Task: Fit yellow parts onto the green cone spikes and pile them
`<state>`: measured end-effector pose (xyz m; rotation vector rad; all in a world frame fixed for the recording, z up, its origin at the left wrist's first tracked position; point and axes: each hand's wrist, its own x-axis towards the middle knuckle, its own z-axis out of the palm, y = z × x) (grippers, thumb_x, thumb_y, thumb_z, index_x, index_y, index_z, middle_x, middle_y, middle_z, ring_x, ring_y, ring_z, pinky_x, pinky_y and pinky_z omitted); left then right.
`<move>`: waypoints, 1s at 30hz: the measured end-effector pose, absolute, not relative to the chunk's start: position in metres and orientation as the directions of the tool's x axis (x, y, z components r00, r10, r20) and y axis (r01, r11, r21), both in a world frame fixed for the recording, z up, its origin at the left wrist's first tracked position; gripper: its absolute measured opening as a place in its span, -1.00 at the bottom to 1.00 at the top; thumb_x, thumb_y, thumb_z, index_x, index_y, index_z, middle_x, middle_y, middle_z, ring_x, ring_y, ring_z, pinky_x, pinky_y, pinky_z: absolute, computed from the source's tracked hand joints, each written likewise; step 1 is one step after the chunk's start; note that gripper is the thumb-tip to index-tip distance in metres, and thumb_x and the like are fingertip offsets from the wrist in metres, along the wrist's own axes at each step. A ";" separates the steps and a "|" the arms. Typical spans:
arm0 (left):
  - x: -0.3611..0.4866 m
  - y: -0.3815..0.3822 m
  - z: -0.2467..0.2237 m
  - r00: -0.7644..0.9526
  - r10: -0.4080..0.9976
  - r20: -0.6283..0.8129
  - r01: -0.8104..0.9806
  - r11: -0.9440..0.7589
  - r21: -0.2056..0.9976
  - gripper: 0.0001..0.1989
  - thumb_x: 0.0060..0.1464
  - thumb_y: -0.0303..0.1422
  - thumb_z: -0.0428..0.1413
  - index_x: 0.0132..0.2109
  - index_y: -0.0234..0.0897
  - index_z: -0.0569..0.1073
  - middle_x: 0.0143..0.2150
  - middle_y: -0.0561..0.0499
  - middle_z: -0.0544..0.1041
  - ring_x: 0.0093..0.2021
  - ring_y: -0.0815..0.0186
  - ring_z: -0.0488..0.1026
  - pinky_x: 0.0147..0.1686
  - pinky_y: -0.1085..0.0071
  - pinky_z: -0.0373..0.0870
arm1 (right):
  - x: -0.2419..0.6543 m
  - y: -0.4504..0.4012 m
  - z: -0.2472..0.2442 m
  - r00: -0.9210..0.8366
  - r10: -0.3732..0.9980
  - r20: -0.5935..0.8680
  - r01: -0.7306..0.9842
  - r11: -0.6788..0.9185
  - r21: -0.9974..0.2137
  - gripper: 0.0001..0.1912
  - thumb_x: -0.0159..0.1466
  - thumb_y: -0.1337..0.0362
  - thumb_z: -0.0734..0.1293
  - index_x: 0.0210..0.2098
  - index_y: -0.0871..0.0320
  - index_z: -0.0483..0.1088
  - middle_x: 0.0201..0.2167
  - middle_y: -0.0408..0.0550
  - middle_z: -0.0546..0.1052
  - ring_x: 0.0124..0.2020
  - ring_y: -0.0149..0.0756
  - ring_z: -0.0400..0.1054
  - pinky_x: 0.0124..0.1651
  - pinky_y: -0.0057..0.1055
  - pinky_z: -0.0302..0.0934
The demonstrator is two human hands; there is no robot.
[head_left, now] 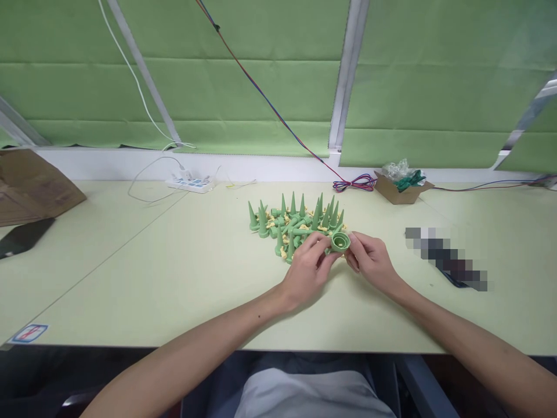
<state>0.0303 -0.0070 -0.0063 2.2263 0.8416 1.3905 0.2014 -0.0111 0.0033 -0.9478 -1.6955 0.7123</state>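
A green plastic cone piece (pixel 340 242) is held up with its hollow, ringed round base facing me. My left hand (pixel 310 262) is closed on its left side, thumb and fingers pinching it. At its right rim are the bent fingers of my right hand (pixel 369 259), closed and touching the piece; whether they hold some small part too is hidden. Just behind the hands lies a pile of similar green cones (pixel 298 223), some standing point up, others on their sides. Small pale yellow pieces (pixel 305 227) are scattered among them.
A small cardboard box (pixel 399 194) with clear plastic and green material stands at the back right, beside a coiled red-and-blue cable (pixel 355 183). The white power strip (pixel 191 182) is back left. A larger brown cardboard piece (pixel 39 186) sits far left; a blurred-out object (pixel 448 258) lies right.
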 end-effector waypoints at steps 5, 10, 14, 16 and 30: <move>0.031 -0.010 -0.005 0.271 0.747 0.607 0.243 -0.663 0.708 -0.89 0.28 -0.34 0.05 -0.08 -0.23 0.33 -0.13 -0.02 0.38 -0.47 0.48 0.32 -0.50 0.49 0.27 | 0.200 -0.013 0.005 -0.124 0.843 0.523 0.241 0.537 -0.809 -0.49 0.42 -0.04 0.16 -0.58 0.10 0.18 -0.73 -0.22 0.24 -0.68 -0.46 0.08 -0.58 -0.44 0.02; 0.031 -0.013 -0.001 0.258 0.848 0.462 0.153 -0.509 0.847 -0.74 0.37 -0.18 -0.11 -0.25 -0.22 0.27 -0.48 0.10 0.36 -0.58 0.44 0.29 -0.56 0.48 0.25 | 0.203 -0.011 0.002 -0.067 0.848 0.526 0.216 0.527 -0.822 -0.54 0.41 -0.01 0.19 -0.52 0.11 0.24 -0.69 -0.23 0.23 -0.69 -0.46 0.10 -0.62 -0.44 0.00; 0.031 -0.011 0.002 0.350 0.892 0.284 -0.018 -0.297 0.955 -0.54 0.37 -0.02 -0.21 -0.33 -0.25 0.29 -0.66 0.12 0.33 -0.70 0.42 0.25 -0.66 0.46 0.18 | 0.206 -0.008 -0.003 -0.124 0.834 0.538 0.234 0.552 -0.800 -0.61 0.41 0.03 0.21 -0.45 0.12 0.33 -0.68 -0.23 0.23 -0.67 -0.46 0.09 -0.60 -0.45 0.02; 0.030 -0.009 0.003 0.382 0.898 0.220 -0.076 -0.206 0.975 -0.52 0.34 0.03 -0.16 -0.38 -0.24 0.26 -0.70 0.11 0.34 -0.73 0.40 0.25 -0.70 0.46 0.13 | 0.207 -0.007 -0.005 -0.183 0.807 0.562 0.268 0.591 -0.761 -0.66 0.41 0.07 0.22 -0.40 0.13 0.39 -0.67 -0.23 0.26 -0.65 -0.46 0.10 -0.57 -0.45 0.03; 0.028 -0.012 0.008 0.434 0.861 0.263 -0.048 -0.270 0.962 -0.66 0.31 -0.07 -0.01 -0.32 -0.22 0.24 -0.68 0.19 0.30 -0.71 0.42 0.29 -0.66 0.51 0.17 | 0.210 -0.004 -0.010 -0.257 0.828 0.499 0.264 0.556 -0.788 -0.61 0.43 0.06 0.17 -0.47 0.12 0.22 -0.65 -0.24 0.20 -0.62 -0.47 0.08 -0.53 -0.46 -0.01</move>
